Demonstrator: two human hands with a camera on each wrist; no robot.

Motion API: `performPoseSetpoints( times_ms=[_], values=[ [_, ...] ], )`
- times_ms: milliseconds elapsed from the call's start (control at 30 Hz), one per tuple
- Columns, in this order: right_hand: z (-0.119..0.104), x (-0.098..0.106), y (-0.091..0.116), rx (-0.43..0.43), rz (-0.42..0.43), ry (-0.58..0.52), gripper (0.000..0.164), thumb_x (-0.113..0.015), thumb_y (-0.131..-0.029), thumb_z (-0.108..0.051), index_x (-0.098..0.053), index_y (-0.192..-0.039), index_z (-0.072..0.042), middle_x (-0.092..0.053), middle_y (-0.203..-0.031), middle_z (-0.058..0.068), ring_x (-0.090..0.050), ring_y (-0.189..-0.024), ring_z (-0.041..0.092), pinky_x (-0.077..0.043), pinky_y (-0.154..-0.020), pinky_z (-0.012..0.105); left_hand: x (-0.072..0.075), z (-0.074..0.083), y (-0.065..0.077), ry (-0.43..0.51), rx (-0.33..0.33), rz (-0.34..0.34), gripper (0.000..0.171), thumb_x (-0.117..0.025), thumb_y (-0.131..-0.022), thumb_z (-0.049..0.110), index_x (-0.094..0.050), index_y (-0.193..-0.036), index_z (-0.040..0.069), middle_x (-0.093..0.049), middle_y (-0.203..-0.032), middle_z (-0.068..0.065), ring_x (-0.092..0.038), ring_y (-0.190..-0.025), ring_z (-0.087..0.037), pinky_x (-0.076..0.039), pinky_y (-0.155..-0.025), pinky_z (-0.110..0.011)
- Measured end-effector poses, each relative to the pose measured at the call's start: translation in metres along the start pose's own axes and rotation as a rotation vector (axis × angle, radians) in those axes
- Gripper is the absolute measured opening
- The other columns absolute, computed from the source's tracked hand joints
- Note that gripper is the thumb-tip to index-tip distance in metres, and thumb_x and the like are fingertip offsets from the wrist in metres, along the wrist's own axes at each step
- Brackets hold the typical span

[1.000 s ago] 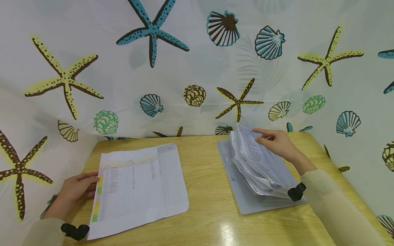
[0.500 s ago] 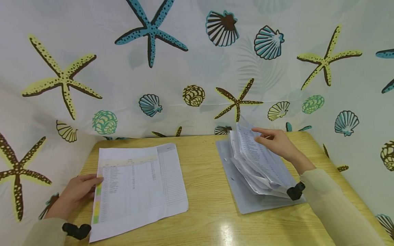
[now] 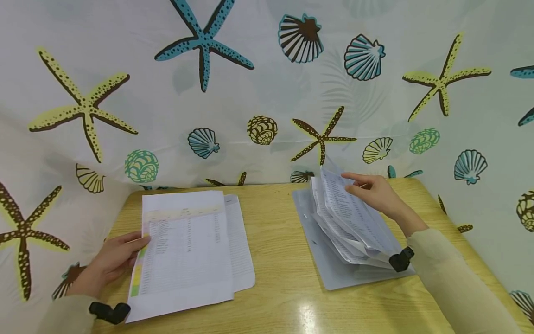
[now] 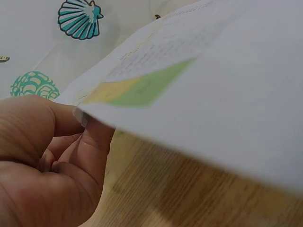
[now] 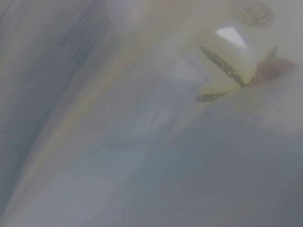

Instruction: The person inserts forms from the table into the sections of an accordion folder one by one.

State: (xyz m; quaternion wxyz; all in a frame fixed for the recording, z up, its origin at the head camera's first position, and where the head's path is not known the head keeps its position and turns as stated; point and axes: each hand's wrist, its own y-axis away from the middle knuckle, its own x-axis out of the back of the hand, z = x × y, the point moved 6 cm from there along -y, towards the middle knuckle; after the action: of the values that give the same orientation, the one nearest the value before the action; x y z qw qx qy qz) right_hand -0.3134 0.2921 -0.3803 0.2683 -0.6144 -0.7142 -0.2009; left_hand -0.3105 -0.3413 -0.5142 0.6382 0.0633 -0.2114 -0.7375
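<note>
At lower left of the frame, my left hand (image 3: 117,257) pinches the left edge of a printed sheet (image 3: 187,264), which overlaps another sheet (image 3: 243,250) on the surface (image 3: 279,241); at right, my right hand (image 3: 375,197) holds up pages (image 3: 348,211) of a grey folder (image 3: 333,277) between thumb and fingers.

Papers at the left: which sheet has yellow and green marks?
The upper sheet, which the left hand pinches; the visible part of the sheet beneath shows no such colours.
</note>
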Motion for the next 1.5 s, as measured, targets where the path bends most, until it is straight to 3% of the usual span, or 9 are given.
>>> performPoseSetpoints(
  times_ms=[333,767,967,1500],
  values=[
    [0.002,0.0,0.001,0.004,0.009,-0.004,0.047,-0.064,-0.106,-0.029,-0.06,-0.151,-0.016,-0.067,-0.122,0.018,-0.056,-0.085,0.023,-0.042,-0.065,0.028,-0.036,0.012,-0.007,0.04,-0.057,-0.066,0.073,-0.06,-0.109,0.028,-0.024,-0.161,-0.01,-0.074,-0.098,0.014,-0.075,-0.088,-0.007,-0.065,-0.075,-0.027],
    [0.002,0.0,0.002,0.005,0.019,-0.004,0.047,-0.065,-0.106,-0.029,-0.061,-0.15,-0.016,-0.067,-0.118,0.018,-0.055,-0.081,0.02,-0.041,-0.063,0.028,-0.081,0.023,-0.019,0.015,-0.026,-0.059,0.066,-0.06,-0.109,0.027,-0.034,-0.158,-0.007,-0.073,-0.1,0.008,-0.075,-0.085,-0.01,-0.065,-0.074,-0.028],
    [0.003,0.001,0.002,-0.003,0.018,0.005,0.047,-0.064,-0.106,-0.03,-0.06,-0.151,-0.017,-0.067,-0.123,0.018,-0.056,-0.084,0.022,-0.042,-0.065,0.029,-0.098,0.025,-0.025,0.055,-0.02,-0.074,0.064,-0.061,-0.109,0.025,-0.035,-0.159,-0.006,-0.074,-0.103,0.006,-0.075,-0.088,-0.011,-0.065,-0.076,-0.028],
    [0.002,0.002,0.001,0.004,0.006,-0.005,0.049,-0.064,-0.106,-0.032,-0.058,-0.153,-0.019,-0.067,-0.134,0.018,-0.059,-0.091,0.019,-0.045,-0.071,0.031,-0.148,0.04,-0.036,0.019,-0.041,-0.102,0.056,-0.061,-0.108,0.024,-0.045,-0.155,-0.003,-0.075,-0.11,-0.003,-0.075,-0.087,-0.013,-0.064,-0.073,-0.027]
  ],
)
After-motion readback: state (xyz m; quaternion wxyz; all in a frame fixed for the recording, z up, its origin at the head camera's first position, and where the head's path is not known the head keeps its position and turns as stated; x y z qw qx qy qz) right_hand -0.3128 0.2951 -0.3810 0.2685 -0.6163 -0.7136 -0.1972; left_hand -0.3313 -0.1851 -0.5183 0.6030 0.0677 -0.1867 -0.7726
